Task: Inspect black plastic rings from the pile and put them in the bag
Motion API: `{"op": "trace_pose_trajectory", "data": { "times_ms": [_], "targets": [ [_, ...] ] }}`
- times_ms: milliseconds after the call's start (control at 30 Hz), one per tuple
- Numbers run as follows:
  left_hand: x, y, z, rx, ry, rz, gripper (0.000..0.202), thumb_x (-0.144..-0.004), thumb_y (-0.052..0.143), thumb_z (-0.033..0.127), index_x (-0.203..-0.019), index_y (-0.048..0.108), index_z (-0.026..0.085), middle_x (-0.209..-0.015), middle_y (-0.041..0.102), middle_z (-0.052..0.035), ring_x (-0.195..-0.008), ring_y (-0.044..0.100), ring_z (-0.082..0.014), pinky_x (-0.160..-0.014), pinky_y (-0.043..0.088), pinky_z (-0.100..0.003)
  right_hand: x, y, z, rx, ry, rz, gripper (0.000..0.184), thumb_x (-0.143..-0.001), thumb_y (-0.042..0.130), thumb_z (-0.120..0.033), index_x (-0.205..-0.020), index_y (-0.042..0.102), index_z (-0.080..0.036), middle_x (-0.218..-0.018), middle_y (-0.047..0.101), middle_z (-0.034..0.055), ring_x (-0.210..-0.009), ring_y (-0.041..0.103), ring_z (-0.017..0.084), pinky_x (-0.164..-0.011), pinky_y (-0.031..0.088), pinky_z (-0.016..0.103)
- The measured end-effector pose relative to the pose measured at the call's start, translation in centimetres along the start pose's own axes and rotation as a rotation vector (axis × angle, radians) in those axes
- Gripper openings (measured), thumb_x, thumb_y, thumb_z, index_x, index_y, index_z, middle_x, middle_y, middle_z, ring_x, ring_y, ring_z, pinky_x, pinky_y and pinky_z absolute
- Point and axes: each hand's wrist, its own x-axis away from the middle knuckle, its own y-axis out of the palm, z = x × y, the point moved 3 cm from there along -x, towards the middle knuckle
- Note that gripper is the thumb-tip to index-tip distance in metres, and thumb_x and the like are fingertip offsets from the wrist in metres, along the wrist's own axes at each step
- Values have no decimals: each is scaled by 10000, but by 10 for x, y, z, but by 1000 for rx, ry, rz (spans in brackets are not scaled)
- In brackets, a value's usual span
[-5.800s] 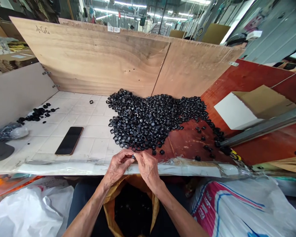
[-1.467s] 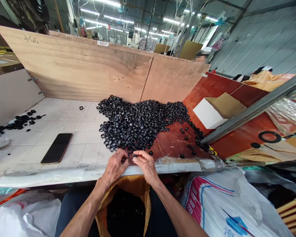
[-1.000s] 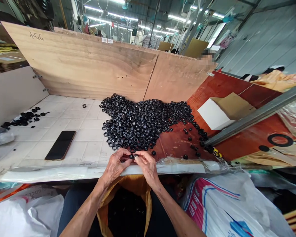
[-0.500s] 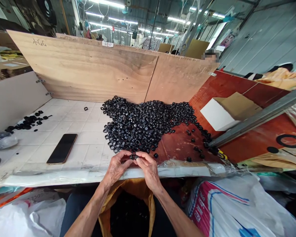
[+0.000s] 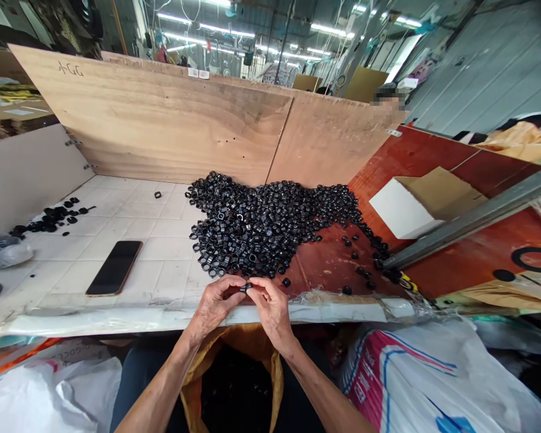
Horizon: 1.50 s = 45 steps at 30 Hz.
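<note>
1. Tall plywood boards (image 5: 157, 120) stood across the far side (one carried a handwritten marking).
2. A ribbed grey metal wall (image 5: 491, 66) ran down the right.
3. Fluorescent tube lights (image 5: 327, 27) lit the long workshop from overhead.
4. Hanging cables and upright poles (image 5: 285, 30) crowded the distance, beyond the boards.

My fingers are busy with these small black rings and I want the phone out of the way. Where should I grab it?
Pinch the phone by its two long edges, coming from above with your left hand. It lies flat on the white tiles, thin and long, so those edges give the surest hold, and that hand is nearer.
</note>
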Motion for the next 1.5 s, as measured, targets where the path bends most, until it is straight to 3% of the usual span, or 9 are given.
{"op": "trace_pose_trajectory", "data": {
  "times_ms": [300,533,633,800,900,1000,1200,1367,1500],
  "targets": [
    [2,3,-1,85,-22,-13,198,-919,729,317,-1082,739,205,-1083,719,-55,-948,718,-189,-878,600,-315,-1,4,-12,181,-137,23,156,-973,630,-291,-1056,747,-229,-935,731,53,-802,702,192,-717,589,300],
    [2,0,0,68,-13,-10,190,-927,727,292,-1100,746,216,-1095,722,-55,-1003,703,-193,-910,577,-305,-6,-5,-25,200,-201,-131,203,-995,585,-261,-1117,741,-215,-1052,717,90,-905,702,203,-764,582,296],
    [1,-1,2,36,4,-22,175,-942,712,301,-1089,745,212,-1078,723,-58,-993,700,-195,-895,576,-304,-8,-6,-27,285,-204,-142,162,-994,587,-262,-964,738,-210,-889,689,55,-778,656,179,-681,534,269],
    [1,-1,8,-45,49,-41,180,-956,700,314,-1099,749,217,-1094,736,-64,-1060,686,-214,-948,550,-326,-12,-2,-31,365,-191,-106,252,-972,602,-262,-735,661,-199,-701,581,4,-605,528,136,-576,438,247],
    [1,0,8,-22,23,-36,190,-953,703,328,-1098,748,213,-1100,735,-66,-1054,686,-214,-951,547,-326,-11,-2,-31,300,-179,-53,112,-937,651,-287,-904,709,-197,-733,629,7,-629,575,150,-595,473,253],
    [2,0,5,53,-36,-38,195,-945,705,333,-1089,749,210,-1096,730,-64,-1022,689,-208,-929,554,-317,-7,-3,-31,253,-207,-82,164,-956,621,-271,-1071,717,-203,-870,698,45,-752,655,180,-666,527,272],
    [3,0,-2,77,-101,-50,195,-930,706,315,-1089,745,208,-1095,721,-56,-988,687,-203,-913,545,-313,-7,-7,-38,221,-281,-129,189,-961,561,-177,-1031,733,-215,-955,733,62,-862,691,195,-759,547,300],
    [3,0,2,74,-104,-60,216,-930,699,336,-1094,730,200,-1077,718,-60,-975,684,-204,-906,546,-320,-9,-6,-35,159,-171,-125,127,-933,639,-230,-978,757,-218,-933,738,55,-793,694,185,-692,554,279],
    [2,0,1,59,-119,-66,215,-931,696,340,-1088,733,197,-1087,721,-65,-984,685,-206,-920,547,-327,-8,-4,-29,120,-134,-66,131,-914,629,-213,-996,731,-226,-952,756,46,-834,718,195,-732,582,287]
  ]
}}
